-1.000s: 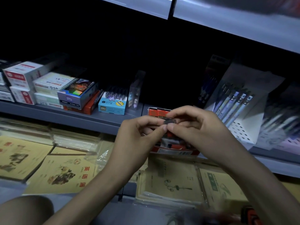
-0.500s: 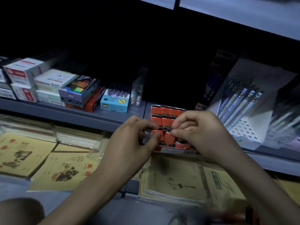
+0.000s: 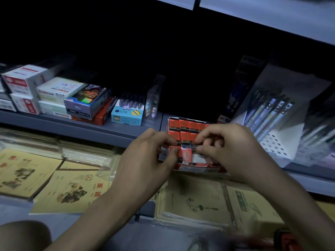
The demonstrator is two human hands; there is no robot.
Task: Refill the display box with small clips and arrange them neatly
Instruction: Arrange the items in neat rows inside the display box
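Plainly, the grey metal shelf (image 3: 108, 131) is the big worry: the red cardboard display box (image 3: 199, 168) sits at its front lip, so a hard downward push could tip it toward the yellow exercise books (image 3: 190, 200) below. Some room lies open to its left, while the white perforated pen stand (image 3: 282, 147) crowds the right. Both the left hand (image 3: 145, 160) and right hand (image 3: 233, 151) pinch one small red clip packet (image 3: 187, 153) over the box's bare front row; a loose pinch would likely drop it crooked.
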